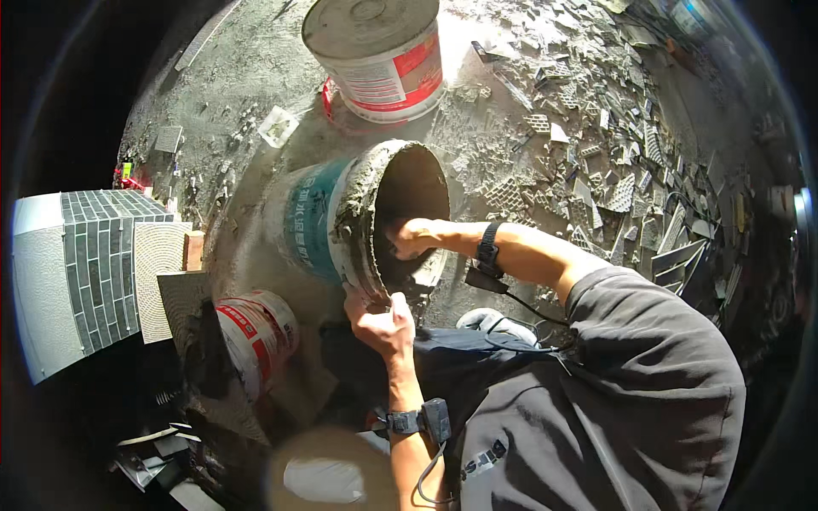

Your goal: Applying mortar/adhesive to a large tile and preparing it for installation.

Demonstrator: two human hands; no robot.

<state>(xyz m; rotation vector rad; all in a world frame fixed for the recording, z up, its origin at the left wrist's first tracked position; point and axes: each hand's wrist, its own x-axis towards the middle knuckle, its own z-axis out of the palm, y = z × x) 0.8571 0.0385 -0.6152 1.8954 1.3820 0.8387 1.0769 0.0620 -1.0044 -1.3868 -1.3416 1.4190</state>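
Observation:
A tipped white bucket with a teal label [305, 217] has a thick, mortar-crusted rim and a dark, dirty inside. My left hand [379, 322] grips the near lower rim of this bucket. My right hand [413, 238] reaches into the bucket's mouth with its fingers curled; whatever they hold is hidden or too small to make out.
An upright red-and-white bucket [371, 64] stands beyond, with another red-and-white bucket [260, 332] at lower left. Broken tile pieces [622, 192] litter the dusty floor on the right. A grey-brick tiled block [102, 272] and textured boards [158, 285] stand on the left.

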